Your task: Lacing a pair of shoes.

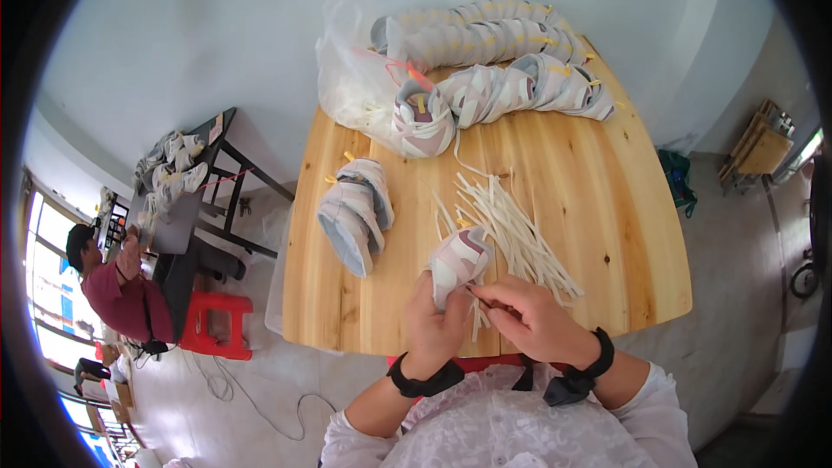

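Note:
Near the table's front edge, my left hand [435,319] is closed round a small white and mauve shoe upper [461,256] with a yellow tab at its far end. My right hand [530,316] is pinched at the upper's right edge; whatever lies between its fingertips is too small to make out. Just beyond the hands a bundle of flat cream shoelaces [520,238] is spread over the wood, some strands reaching beside the upper. To the left, a few nested shoe uppers [357,212] lie apart from my hands.
Long rows of nested uppers [494,42] line the back of the wooden table [607,234], beside a clear plastic bag [347,78]. At left, a person in a dark red top [130,299] sits at a dark table holding shoes, near a red stool [217,325].

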